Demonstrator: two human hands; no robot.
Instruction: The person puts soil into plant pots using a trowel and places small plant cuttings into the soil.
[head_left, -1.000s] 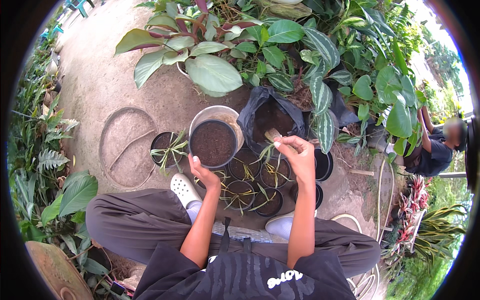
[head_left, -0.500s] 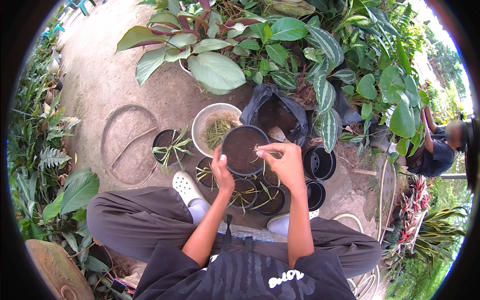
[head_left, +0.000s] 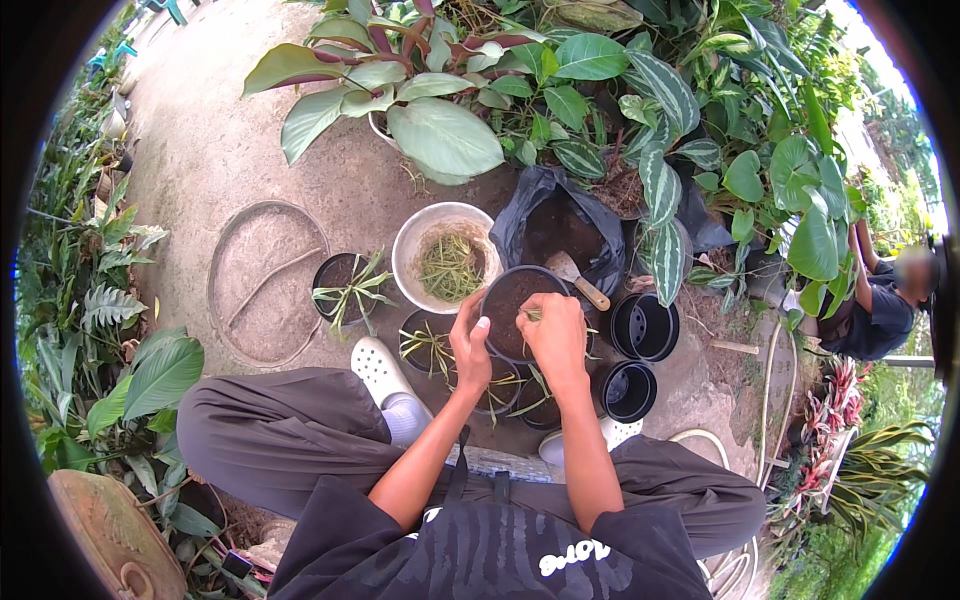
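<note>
A: Landmark: the black pot (head_left: 512, 312) of soil held up in front of the person's knees. Left hand (head_left: 470, 347) clasps its near-left rim, fingers curled round the wall. Right hand (head_left: 553, 337) is over the near-right rim, fingertips pinched on a thin green seedling (head_left: 532, 316) at the soil surface.

B: How would those two handle?

A: My judgement: the pot is thin plastic, light in itself but weighted by soil, and the wall would flex, so the rim is the place to hold it. The seedling is soft and easily snapped; better pinched low at the base than by the leaves.

B: Around the pot?

A: Just below it, between the white shoes (head_left: 378, 368), several planted pots (head_left: 432, 345) crowd together with leaves poking up; these sit right under the hands. To its right, two empty black pots (head_left: 645, 326), one nearer than the other. To its left, a pot with a spiky plant (head_left: 347, 283). Just behind and left, a pale bowl (head_left: 446, 256) with loose green cuttings. Directly behind, a black bag of soil (head_left: 560, 225) with a trowel (head_left: 575, 278) resting at its mouth.

B: Farther out?

A: Broad-leaved plants (head_left: 430, 120) behind the bag. Far right, another person (head_left: 880, 300) crouches among foliage, well apart.
</note>
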